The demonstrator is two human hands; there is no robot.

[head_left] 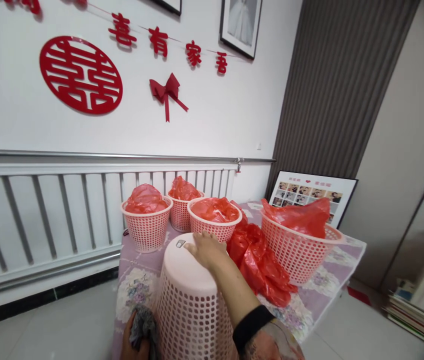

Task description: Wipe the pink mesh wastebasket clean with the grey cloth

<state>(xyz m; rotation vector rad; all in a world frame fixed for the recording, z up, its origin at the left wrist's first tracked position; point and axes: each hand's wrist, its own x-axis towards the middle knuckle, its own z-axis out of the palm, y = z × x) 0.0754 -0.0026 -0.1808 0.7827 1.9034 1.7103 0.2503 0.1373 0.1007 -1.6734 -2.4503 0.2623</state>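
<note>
A tall pink perforated plastic basket stands upside down at the near side of the table, its solid base facing up with a small label on it. My right hand lies on that base with its fingers stretched toward the far edge. At the basket's lower left, my left hand is closed round a crumpled grey cloth, right beside the perforated wall. Just beyond my right hand is a smaller pink basket with a red plastic bag in it. Part of my left hand falls outside the view.
More bag-lined pink baskets stand behind on the left and a large one on the right. Loose red plastic bags lie between them on the flowered tablecloth. A photo board leans behind; a white radiator lines the wall.
</note>
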